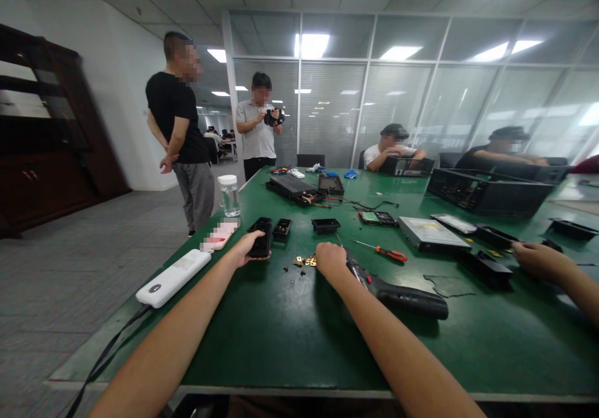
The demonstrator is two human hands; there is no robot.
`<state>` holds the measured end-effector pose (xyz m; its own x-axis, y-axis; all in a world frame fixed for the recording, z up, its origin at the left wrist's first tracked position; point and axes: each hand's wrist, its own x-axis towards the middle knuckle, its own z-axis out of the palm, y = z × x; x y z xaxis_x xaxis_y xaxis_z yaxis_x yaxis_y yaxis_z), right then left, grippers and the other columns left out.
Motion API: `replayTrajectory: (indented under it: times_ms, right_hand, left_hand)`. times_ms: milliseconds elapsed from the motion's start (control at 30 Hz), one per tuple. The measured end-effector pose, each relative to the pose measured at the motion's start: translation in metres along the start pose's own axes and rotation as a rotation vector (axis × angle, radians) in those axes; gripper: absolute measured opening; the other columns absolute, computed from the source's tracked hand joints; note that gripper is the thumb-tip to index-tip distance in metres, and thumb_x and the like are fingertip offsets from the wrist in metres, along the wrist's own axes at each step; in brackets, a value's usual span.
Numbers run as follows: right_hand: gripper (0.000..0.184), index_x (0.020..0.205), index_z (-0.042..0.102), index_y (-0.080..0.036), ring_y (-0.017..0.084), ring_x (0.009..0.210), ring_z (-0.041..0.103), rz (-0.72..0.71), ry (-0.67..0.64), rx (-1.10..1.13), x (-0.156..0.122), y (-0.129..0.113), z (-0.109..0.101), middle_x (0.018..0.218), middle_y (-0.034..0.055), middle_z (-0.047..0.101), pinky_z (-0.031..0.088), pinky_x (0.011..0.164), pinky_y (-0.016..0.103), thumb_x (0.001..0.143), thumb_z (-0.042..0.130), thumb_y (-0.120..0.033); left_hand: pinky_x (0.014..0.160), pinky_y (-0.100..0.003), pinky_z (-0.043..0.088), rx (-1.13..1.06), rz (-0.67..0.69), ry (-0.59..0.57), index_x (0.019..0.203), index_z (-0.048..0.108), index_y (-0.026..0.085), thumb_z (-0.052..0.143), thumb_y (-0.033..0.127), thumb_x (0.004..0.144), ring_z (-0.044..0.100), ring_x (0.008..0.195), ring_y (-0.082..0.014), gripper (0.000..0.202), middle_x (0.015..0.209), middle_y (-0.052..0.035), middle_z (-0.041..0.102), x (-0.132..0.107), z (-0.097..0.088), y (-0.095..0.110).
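Observation:
My left hand (247, 247) rests on the green table (281, 330) and grips a small black plastic part (261, 238). Just right of it my right hand (330, 258) is curled over a little pile of brass-coloured bits (305, 261); its fingertips are hidden, so what they pinch is unclear. A black electric screwdriver (402, 296) lies against my right wrist. More small black trays (282, 228) (326, 225) sit just beyond my hands.
A white power bank (173, 277) with a cable lies at the left edge, near a clear jar (229, 195). An orange-handled screwdriver (386, 252), a disc drive (430, 233) and opened black cases (486, 193) lie to the right. Another person's hand (538, 259) reaches in. People stand and sit beyond.

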<state>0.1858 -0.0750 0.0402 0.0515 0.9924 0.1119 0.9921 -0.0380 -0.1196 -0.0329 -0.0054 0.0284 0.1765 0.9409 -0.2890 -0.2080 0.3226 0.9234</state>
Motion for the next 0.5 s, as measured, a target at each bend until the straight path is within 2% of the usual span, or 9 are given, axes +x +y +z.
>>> replayTrajectory:
  times_ms: [100, 200, 233, 300, 367, 400, 500]
  right_hand:
    - [0.023, 0.085, 0.053, -0.008, 0.025, 0.084, 0.051, 0.006, 0.079, -0.001, -0.002, -0.003, -0.003, 0.086, 0.0177, 0.053, 0.038, 0.069, 0.038, 0.076, 0.041, -0.026]
    - [0.036, 0.080, 0.053, -0.011, 0.022, 0.077, 0.054, -0.066, 0.079, 0.141, -0.007, -0.011, -0.002, 0.081, 0.0146, 0.055, 0.040, 0.066, 0.033, 0.074, 0.040, -0.043]
    - [0.040, 0.076, 0.054, -0.010, 0.020, 0.071, 0.055, -0.099, 0.025, 0.264, -0.009, -0.015, 0.000, 0.077, 0.0137, 0.056, 0.042, 0.062, 0.030, 0.074, 0.036, -0.047]
    - [0.046, 0.073, 0.053, -0.010, 0.014, 0.051, 0.055, -0.156, -0.220, 0.566, -0.013, -0.022, 0.005, 0.064, 0.0103, 0.057, 0.043, 0.051, 0.023, 0.076, 0.030, -0.050]
    - [0.042, 0.072, 0.051, -0.009, 0.011, 0.039, 0.050, -0.103, -0.403, 0.860, -0.014, -0.029, 0.011, 0.055, 0.0071, 0.056, 0.041, 0.041, 0.020, 0.075, 0.034, -0.047]
    - [0.037, 0.069, 0.050, -0.008, 0.011, 0.036, 0.049, -0.064, -0.461, 0.996, -0.013, -0.031, 0.013, 0.052, 0.0065, 0.055, 0.040, 0.038, 0.020, 0.075, 0.036, -0.042]
    - [0.029, 0.064, 0.049, -0.006, 0.012, 0.034, 0.049, -0.008, -0.511, 1.151, -0.007, -0.033, 0.016, 0.047, 0.0064, 0.053, 0.040, 0.034, 0.021, 0.074, 0.037, -0.031]
  left_hand:
    - [0.032, -0.029, 0.040, 0.217, -0.084, 0.011, 0.078, 0.054, 0.012, 0.050, 0.029, 0.065, 0.055, 0.042, -0.0207, 0.022, 0.056, -0.0109, 0.059, -0.002, -0.005, 0.002]
    - [0.028, -0.029, 0.037, 0.325, -0.111, -0.028, 0.074, 0.055, 0.013, 0.050, 0.031, 0.064, 0.052, 0.036, -0.0211, 0.021, 0.051, -0.0105, 0.058, -0.010, 0.003, 0.002]
    - [0.028, -0.029, 0.037, 0.349, -0.108, -0.071, 0.073, 0.056, 0.013, 0.050, 0.031, 0.064, 0.052, 0.035, -0.0211, 0.021, 0.050, -0.0106, 0.058, -0.013, 0.009, 0.001]
    - [0.030, -0.030, 0.037, 0.350, -0.097, -0.168, 0.071, 0.057, 0.012, 0.049, 0.032, 0.065, 0.051, 0.035, -0.0212, 0.022, 0.048, -0.0104, 0.057, -0.020, 0.022, -0.002]
    - [0.033, -0.027, 0.038, 0.342, -0.025, -0.237, 0.067, 0.058, 0.011, 0.050, 0.032, 0.065, 0.052, 0.037, -0.0198, 0.023, 0.047, -0.0089, 0.057, -0.026, 0.034, -0.006]
    - [0.033, -0.026, 0.038, 0.369, 0.024, -0.250, 0.063, 0.057, 0.010, 0.051, 0.034, 0.064, 0.052, 0.038, -0.0188, 0.024, 0.047, -0.0084, 0.056, -0.028, 0.039, -0.007]
    - [0.039, -0.026, 0.039, 0.475, 0.109, -0.326, 0.062, 0.058, 0.008, 0.048, 0.044, 0.063, 0.053, 0.045, -0.0183, 0.037, 0.053, -0.0092, 0.058, -0.029, 0.048, -0.010]
